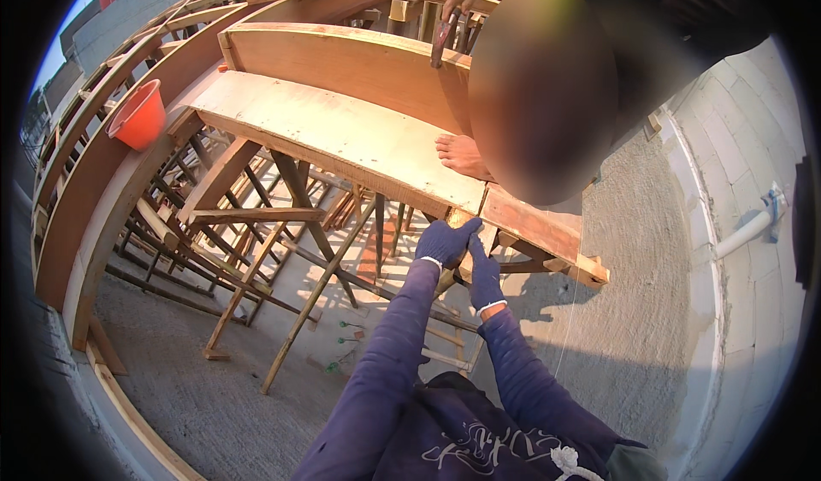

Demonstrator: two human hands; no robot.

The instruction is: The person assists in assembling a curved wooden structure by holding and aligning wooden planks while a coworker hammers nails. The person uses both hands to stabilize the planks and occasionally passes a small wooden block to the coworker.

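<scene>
Concrete rooftop lies below me, under curved plywood formwork (342, 135). I see my gloved left hand (446, 241) curled over a small timber block (459, 218) at its near edge; right hand (485, 277) pressed flat just beneath, gripping nothing visible.

Two gloved hands (447, 241) (485, 277) — one orange bucket (139, 115) — one bare foot (463, 155) — one white pipe (746, 231).
</scene>
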